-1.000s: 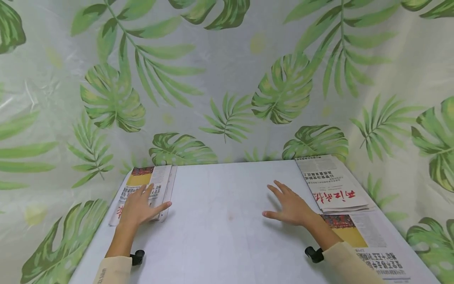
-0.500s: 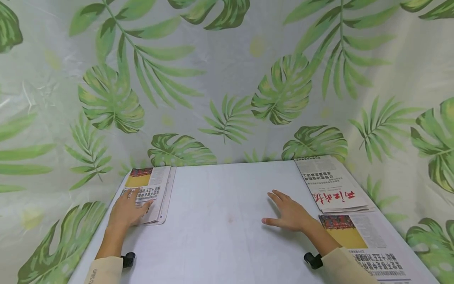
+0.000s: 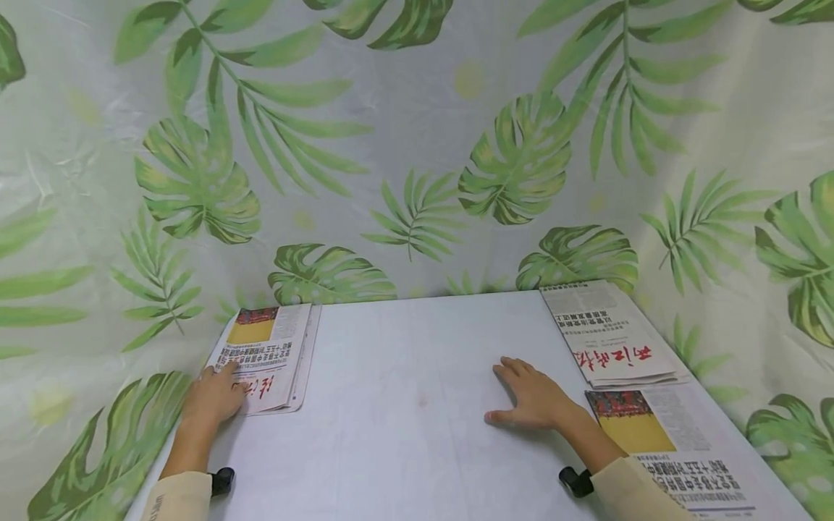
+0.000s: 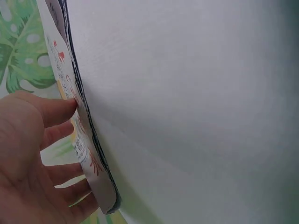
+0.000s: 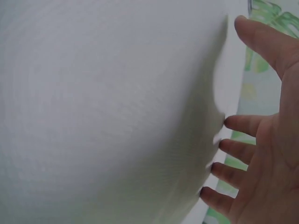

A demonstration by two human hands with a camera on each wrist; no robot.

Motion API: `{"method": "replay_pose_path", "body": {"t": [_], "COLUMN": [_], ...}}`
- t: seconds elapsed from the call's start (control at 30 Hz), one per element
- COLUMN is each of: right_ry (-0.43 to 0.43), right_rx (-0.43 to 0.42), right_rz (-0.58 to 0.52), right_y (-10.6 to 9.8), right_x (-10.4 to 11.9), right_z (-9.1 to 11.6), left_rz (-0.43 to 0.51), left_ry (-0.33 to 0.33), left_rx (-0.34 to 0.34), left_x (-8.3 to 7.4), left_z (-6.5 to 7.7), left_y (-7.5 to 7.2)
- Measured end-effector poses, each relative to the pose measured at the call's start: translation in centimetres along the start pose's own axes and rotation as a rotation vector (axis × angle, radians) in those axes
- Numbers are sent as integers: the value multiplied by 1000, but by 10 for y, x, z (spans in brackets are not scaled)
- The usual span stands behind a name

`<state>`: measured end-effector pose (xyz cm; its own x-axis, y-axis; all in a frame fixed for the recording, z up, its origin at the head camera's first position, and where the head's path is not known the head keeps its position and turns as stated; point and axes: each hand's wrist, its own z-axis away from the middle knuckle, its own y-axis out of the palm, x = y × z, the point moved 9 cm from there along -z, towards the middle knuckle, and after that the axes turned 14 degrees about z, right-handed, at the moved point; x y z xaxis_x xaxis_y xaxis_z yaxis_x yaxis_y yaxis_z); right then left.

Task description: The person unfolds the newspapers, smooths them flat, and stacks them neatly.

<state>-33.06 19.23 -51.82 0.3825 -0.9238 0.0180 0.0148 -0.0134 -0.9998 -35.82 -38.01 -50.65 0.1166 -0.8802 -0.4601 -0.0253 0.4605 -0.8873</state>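
- Sheet (image 3: 417, 116): pale, hung behind the table and along both sides, with a glossy sheen at left.
- Leaves (image 3: 198, 181): green, printed across it, broad and feathery.
- Table (image 3: 391, 449): white, its far edge near the sheet.
- Light: soft, warmer at right.

1. A leaf-print curtain (image 3: 417, 130) hangs behind the white table (image 3: 378, 405).
2. A folded newspaper (image 3: 609, 336) with red lettering lies at the table's far right corner.
3. A red-and-yellow pictured newspaper (image 3: 684, 441) lies along the table's right side.

left newspaper (image 3: 274, 358) partly covered, sleeves (image 3: 176, 498) cropped
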Motion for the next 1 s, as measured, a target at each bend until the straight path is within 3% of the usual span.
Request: {"method": "replay_pose_path", "body": {"t": [0.47,0.83,1.0], "right_ry": [-13,-4,-1], "right_rx": [-1,4,3], "right_rz": [18,5,-3], "right_y": [5,8,8], "right_x": [-1,-2,-2], "right_z": [1,3,3], "left_rz": [85,140,157], "left_ry": [-32,101,123], "left_rx": [-80,-212,-250], "left_x": [3,-8,-11], "left_z": [1,0,1], "left_y": [-10,-14,-14]}}
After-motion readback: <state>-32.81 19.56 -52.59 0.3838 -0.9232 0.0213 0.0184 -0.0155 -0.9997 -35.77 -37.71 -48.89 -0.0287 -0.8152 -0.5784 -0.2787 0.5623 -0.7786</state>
